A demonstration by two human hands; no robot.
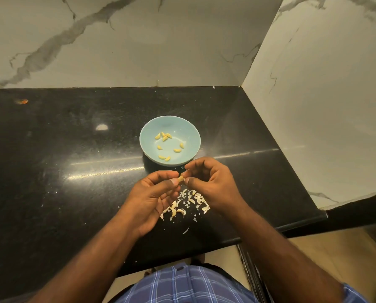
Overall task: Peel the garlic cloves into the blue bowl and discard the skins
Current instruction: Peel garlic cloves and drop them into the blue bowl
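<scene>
Above the near edge of the black counter (51, 171), the left hand (152, 197) and right hand (213, 182) meet, both pinching one small garlic clove (181, 178) between thumb and fingertips. Most of the clove is hidden by the fingers, so how much skin remains on it cannot be told. At 12 o'clock from the hands, just beyond them, sits the blue bowl (148, 127), holding about ten peeled cloves (163, 136) scattered across its bottom. Directly below the hands lies a heap of pale skins (182, 206), partly covered by both hands; whether unpeeled cloves lie among them is hard to make out. A checked shirt (182, 285) is cut off at 6 o'clock.
</scene>
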